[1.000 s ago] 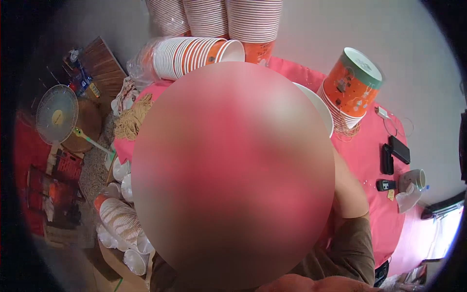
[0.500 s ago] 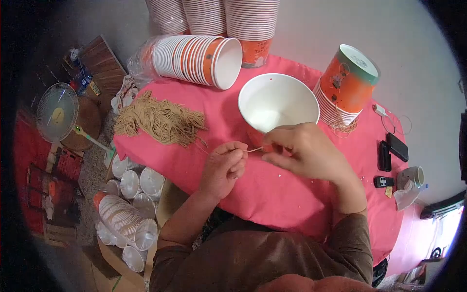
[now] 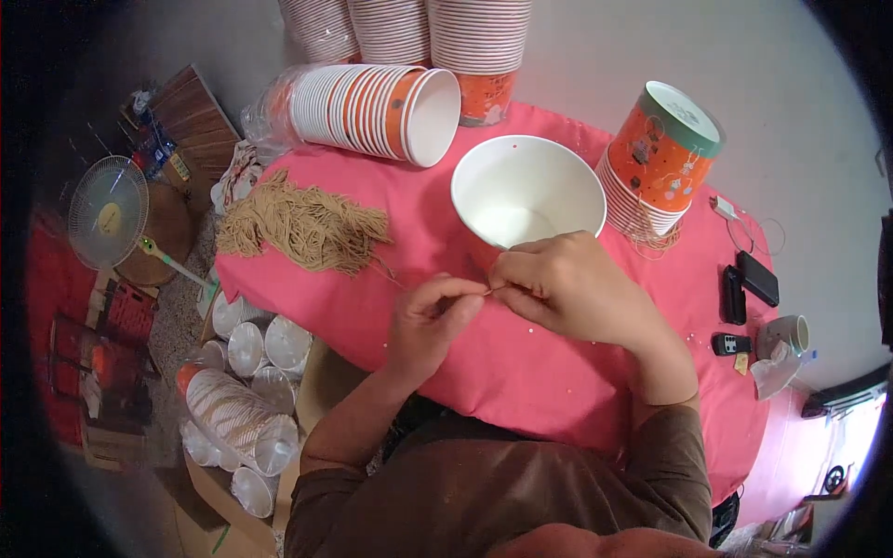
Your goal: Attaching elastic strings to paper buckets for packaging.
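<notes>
My left hand and my right hand meet just in front of a large white-lined paper tub. Between their fingertips runs a short piece of thin tan string. Each hand pinches it with thumb and forefinger; the exact ends are too small to make out. The tub stands upright, and my right hand covers part of its near side. Left of it lies a loose bundle of tan strings on the pink tablecloth.
A sleeve of nested tubs lies on its side, with tall stacks behind. Orange tubs stand upside down at right, strings by their base. Farther right are a black power bank, a remote and a cup.
My hands have come closer together, and less string shows between them. The left fingers have straightened toward the right hand. The tubs and string bundle have stayed in place.
</notes>
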Demonstrator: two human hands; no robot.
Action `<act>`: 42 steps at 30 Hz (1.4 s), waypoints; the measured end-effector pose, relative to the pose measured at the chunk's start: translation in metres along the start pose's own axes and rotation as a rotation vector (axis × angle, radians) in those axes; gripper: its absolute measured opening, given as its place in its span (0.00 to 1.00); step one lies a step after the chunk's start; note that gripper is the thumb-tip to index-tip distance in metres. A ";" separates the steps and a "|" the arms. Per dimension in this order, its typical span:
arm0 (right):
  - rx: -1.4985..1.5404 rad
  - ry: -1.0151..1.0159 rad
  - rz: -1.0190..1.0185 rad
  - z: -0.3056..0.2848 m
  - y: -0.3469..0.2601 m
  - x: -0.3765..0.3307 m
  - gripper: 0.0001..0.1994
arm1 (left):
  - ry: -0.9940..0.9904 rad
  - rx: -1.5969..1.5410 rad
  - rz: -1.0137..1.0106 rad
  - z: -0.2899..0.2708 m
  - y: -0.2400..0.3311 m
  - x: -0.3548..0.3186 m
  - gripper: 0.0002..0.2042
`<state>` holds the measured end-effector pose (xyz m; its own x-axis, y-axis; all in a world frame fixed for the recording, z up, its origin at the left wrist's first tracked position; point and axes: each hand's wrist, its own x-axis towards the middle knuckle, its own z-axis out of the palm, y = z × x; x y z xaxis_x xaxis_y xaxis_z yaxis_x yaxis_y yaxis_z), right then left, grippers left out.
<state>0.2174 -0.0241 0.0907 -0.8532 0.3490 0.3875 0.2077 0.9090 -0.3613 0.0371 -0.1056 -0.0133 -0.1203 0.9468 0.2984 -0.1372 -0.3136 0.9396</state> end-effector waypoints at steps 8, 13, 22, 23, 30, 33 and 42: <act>-0.374 0.049 0.051 -0.037 0.017 -0.019 0.14 | 0.076 0.342 0.282 0.007 0.004 0.001 0.03; -0.406 -0.185 0.247 -0.028 0.030 -0.015 0.11 | 0.089 0.494 0.377 0.014 0.009 0.004 0.04; -0.034 -0.214 0.166 -0.023 0.016 -0.007 0.10 | 0.154 0.610 0.495 0.010 0.007 0.008 0.07; -0.034 -0.216 0.165 -0.024 0.018 -0.007 0.10 | 0.157 0.610 0.494 0.009 0.005 0.008 0.07; -0.047 -0.179 0.170 -0.023 0.021 -0.007 0.07 | 0.162 0.570 0.515 0.017 -0.002 0.016 0.08; -0.041 -0.170 0.177 -0.020 0.024 -0.005 0.07 | 0.171 0.565 0.522 0.017 -0.005 0.017 0.08; -0.033 -0.143 0.180 -0.016 0.029 -0.004 0.06 | 0.145 0.561 0.530 0.018 -0.007 0.014 0.09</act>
<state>0.2343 0.0048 0.0922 -0.8594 0.4728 0.1946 0.3766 0.8427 -0.3847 0.0539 -0.0884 -0.0128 -0.1632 0.6501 0.7421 0.4871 -0.6011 0.6336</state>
